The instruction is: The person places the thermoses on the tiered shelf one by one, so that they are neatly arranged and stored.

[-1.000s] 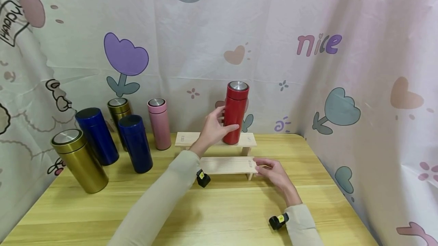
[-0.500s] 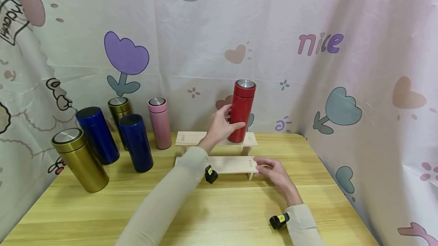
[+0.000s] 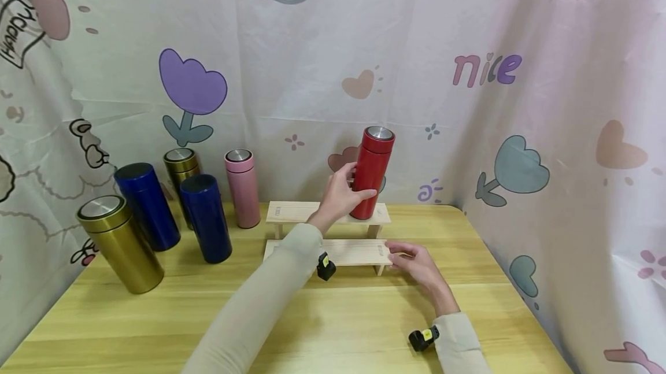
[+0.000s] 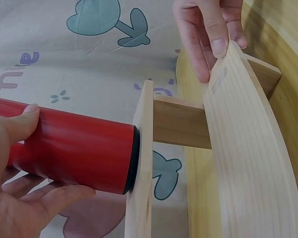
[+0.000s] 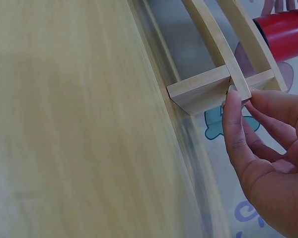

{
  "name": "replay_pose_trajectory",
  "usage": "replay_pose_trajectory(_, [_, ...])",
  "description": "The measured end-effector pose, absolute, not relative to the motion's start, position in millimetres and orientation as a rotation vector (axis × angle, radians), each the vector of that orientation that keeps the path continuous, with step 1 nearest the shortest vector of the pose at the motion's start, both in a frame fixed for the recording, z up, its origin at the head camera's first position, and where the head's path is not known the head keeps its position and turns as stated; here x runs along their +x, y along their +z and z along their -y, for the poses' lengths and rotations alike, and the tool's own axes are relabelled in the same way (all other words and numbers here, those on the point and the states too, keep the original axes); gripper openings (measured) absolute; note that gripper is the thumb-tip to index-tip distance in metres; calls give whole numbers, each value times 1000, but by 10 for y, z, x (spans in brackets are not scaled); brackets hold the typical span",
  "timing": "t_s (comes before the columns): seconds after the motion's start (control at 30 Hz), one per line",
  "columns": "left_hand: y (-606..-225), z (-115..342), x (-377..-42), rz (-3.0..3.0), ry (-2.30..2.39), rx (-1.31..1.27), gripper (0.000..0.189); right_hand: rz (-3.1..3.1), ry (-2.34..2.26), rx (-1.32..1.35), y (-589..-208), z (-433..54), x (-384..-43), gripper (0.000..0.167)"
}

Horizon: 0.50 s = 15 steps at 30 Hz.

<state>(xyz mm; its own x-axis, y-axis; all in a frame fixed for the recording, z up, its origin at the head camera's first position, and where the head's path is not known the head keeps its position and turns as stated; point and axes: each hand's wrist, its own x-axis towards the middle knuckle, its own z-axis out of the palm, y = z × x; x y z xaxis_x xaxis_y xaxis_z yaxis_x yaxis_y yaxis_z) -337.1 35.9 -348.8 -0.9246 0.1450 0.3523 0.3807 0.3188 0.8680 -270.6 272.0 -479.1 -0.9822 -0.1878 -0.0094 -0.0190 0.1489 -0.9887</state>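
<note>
The left hand is grasping the red bottle, the right hand pinching the lower shelf, placement seemingly calling for gentle release.

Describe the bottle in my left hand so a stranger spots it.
On the table, behind the low shelf, is a taller shelf. Your left hand grips the red bottle there. It alone is red; the others are gold, blue or pink.
</note>
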Motion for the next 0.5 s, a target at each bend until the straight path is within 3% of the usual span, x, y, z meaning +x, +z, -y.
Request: replay_pose_trajectory(0.5, [-3521, -391, -3427, 2345, -1703, -498, 69, -2296, -1934, -177, -4793, -2724, -2710, 43])
